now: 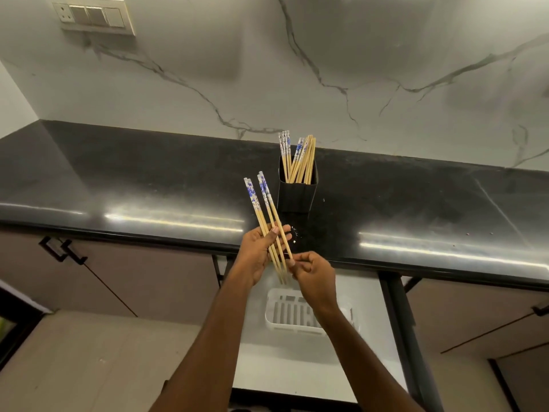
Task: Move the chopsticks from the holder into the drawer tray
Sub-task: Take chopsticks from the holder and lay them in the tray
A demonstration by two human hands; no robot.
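A black square holder [297, 193] stands on the dark countertop [148, 179] with several bamboo chopsticks [300, 157] sticking up from it. My left hand [258, 257] grips a bundle of several chopsticks [263, 203] with blue-and-white patterned tops, thumb across the shafts, above the counter's front edge. My right hand [312, 276] pinches the thin lower tip of one chopstick in that bundle. Below my hands, a white slotted tray [292, 313] lies in the open drawer [368, 331], partly hidden by my right forearm.
A marble-patterned wall [326, 69] rises behind the counter, with a switch panel [93, 16] at upper left. Closed cabinet doors with black handles [64, 249] flank the drawer. A light floor [89, 367] shows at lower left.
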